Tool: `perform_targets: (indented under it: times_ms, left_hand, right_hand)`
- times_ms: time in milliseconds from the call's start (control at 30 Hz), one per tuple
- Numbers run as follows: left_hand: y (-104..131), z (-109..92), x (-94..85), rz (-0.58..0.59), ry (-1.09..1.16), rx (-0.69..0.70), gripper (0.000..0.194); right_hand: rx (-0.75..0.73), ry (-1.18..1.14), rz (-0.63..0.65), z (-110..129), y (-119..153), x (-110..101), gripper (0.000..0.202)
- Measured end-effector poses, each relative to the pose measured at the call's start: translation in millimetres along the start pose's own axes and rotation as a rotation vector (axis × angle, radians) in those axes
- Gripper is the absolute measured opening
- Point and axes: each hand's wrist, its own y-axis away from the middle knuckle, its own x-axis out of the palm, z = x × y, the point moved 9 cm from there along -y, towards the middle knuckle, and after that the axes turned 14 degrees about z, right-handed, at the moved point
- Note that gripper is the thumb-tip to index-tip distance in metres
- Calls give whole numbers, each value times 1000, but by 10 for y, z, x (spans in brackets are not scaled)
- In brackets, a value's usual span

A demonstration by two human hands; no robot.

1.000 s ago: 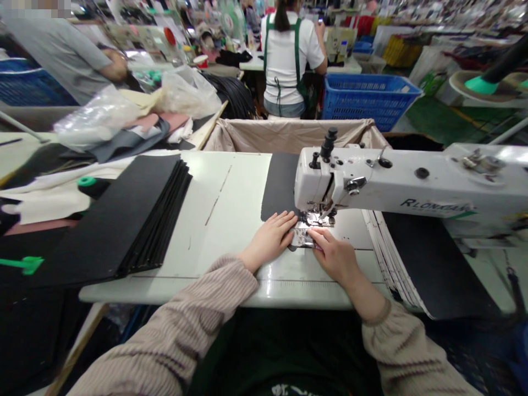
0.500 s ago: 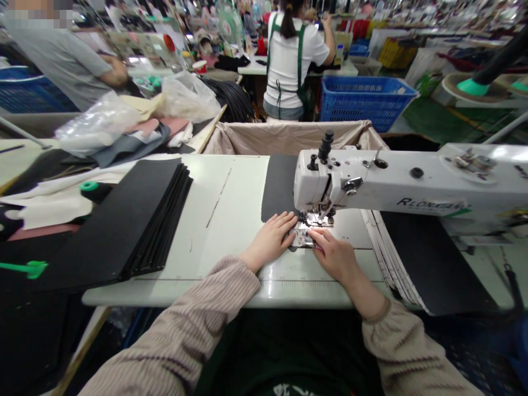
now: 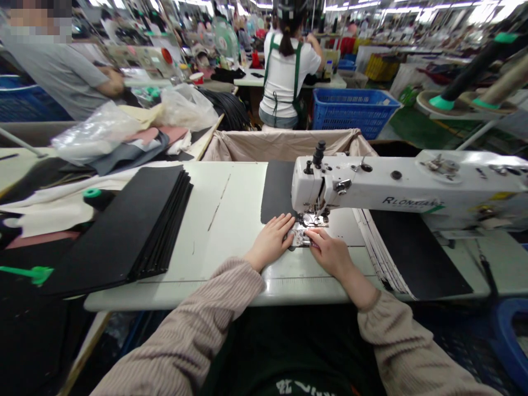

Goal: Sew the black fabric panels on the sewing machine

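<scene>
A white sewing machine (image 3: 355, 181) stands over the pale table, its needle and presser foot low over the shiny metal plate (image 3: 300, 237). A dark grey flat panel (image 3: 275, 190) lies left of and behind the machine head. My left hand (image 3: 270, 239) rests flat on the table, palm down, with its fingertips at the panel's near edge beside the presser foot. My right hand (image 3: 330, 253) is at the right of the plate, thumb and fingers pressed together close to the needle; whatever they may hold is hidden.
A stack of black panels (image 3: 124, 225) lies on the left. More panels with pale edges (image 3: 412, 253) lie beneath the machine arm. Behind the table are a cloth-lined bin (image 3: 280, 142) and a blue basket (image 3: 350, 110). Two people work farther back.
The camera view has tilted up slightly, so the scene sits a little lower. Both hands stay beside the needle plate, and the grey panel shows no clear movement.
</scene>
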Motion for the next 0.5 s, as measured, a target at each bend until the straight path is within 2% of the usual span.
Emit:
perform_targets:
  times_ms: [167, 300, 400, 500]
  left_hand:
    - [-17, 26, -11, -43, 17, -15, 58]
    - [16, 109, -196, -107, -30, -126, 57]
    - [321, 313, -409, -185, -114, -358, 55]
    - [929, 474, -505, -219, -170, -546, 43]
  right_hand:
    - [2, 14, -4, 30, 8, -37, 40]
    - [12, 27, -6, 42, 23, -61, 40]
    - [12, 40, -13, 44, 38, -66, 39]
    - [8, 26, -21, 29, 50, -63, 39]
